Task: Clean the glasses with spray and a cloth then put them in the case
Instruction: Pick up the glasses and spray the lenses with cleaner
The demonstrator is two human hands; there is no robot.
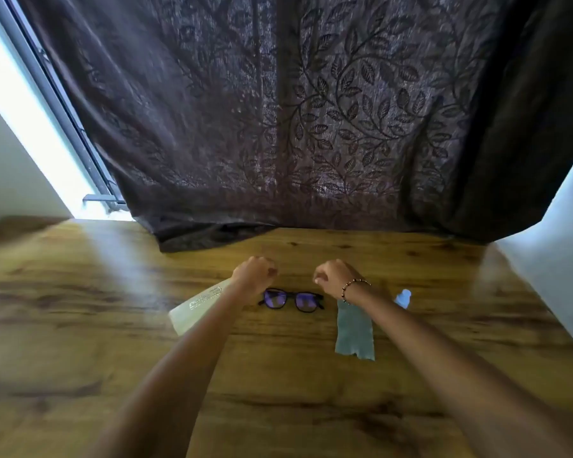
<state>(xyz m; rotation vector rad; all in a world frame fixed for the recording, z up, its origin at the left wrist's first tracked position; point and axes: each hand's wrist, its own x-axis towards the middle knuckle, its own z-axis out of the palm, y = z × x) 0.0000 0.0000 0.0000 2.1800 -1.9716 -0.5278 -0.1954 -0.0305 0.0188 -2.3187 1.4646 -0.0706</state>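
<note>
Black-framed glasses [291, 300] with purple-tinted lenses lie on the wooden table [80, 309], arms folded or hidden behind. A pale case [194, 309] lies to their left, partly under my left forearm. A grey-green cloth [354, 332] lies to their right, and a small clear spray bottle [403, 298] lies beyond my right wrist. My left hand [253, 273] hovers just above and left of the glasses, fingers curled, holding nothing. My right hand [333, 277], with a bead bracelet, hovers above and right of them, fingers curled and empty.
A dark leaf-patterned curtain [295, 127] hangs behind the table and its hem rests on the far edge. A bright window frame [63, 127] runs along the left. A white wall [556, 259] borders the right side.
</note>
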